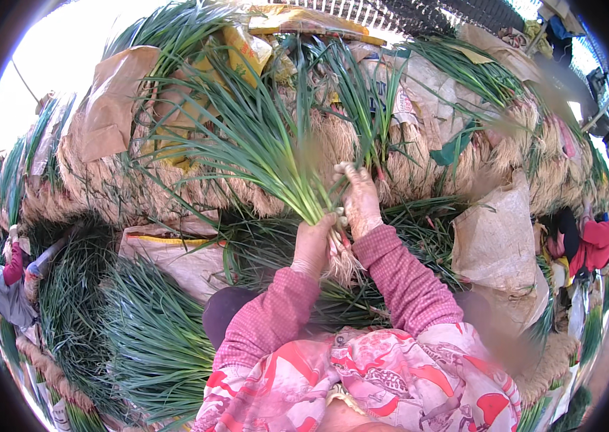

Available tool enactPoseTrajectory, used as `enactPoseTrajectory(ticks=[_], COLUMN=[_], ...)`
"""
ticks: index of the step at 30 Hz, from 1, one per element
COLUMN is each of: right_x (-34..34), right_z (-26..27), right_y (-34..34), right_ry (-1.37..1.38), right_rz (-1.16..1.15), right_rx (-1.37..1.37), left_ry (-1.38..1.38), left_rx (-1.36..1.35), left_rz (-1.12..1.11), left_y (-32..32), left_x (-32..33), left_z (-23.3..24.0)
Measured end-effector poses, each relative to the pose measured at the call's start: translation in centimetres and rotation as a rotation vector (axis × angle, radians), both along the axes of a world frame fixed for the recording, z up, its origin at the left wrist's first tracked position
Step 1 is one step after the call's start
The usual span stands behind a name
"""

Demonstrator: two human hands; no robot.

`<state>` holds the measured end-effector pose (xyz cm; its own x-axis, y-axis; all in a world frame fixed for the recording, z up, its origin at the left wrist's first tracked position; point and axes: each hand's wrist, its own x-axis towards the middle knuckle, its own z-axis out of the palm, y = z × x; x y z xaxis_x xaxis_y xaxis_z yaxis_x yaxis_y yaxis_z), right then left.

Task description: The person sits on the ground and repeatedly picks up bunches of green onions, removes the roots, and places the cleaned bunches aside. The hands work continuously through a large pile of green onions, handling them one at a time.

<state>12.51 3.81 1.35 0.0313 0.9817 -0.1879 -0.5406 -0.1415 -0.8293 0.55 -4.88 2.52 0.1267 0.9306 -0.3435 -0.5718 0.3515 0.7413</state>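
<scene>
A bunch of green onions (282, 162), its long leaves fanned towards the upper left, is held in front of my chest. My left hand (315, 240) is closed around the pale stems just above the pinkish bulbs and stringy roots (343, 262). Close against it on the right, my right hand (361, 200) has its fingers bent at the side of the bunch, touching a leaf or thin stalk; whether it grips it is hard to tell. Beyond the hands, more green onions (366, 119) lie on a long stack with its pale roots (239, 194) facing me.
A leafy heap of green onions (164, 335) lies at lower left, near a woven sack (174, 254). Another sack (499, 237) is at right. Brown paper (112, 102) covers part of the stack. People work at the far left (7, 291) and far right (596, 243).
</scene>
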Motion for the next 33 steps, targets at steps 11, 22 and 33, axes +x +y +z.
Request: enactPoseTrajectory(ticks=[11, 22, 33], right_x=[11.6, 8.2, 0.1], right_z=[1.0, 2.1, -0.3], right_y=[-3.5, -4.8, -2.1], right_ry=[-1.763, -1.544, -0.249], right_rz=[0.556, 0.157, 0.255], right_rx=[0.313, 0.597, 0.024], left_ry=[0.023, -0.04, 0.053], left_rx=[0.056, 0.116, -0.013], left_rz=[-0.011, 0.061, -0.053], left_y=[1.9, 1.2, 0.2], left_x=[-2.6, -0.4, -0.4], left_z=[0.4, -0.7, -1.5])
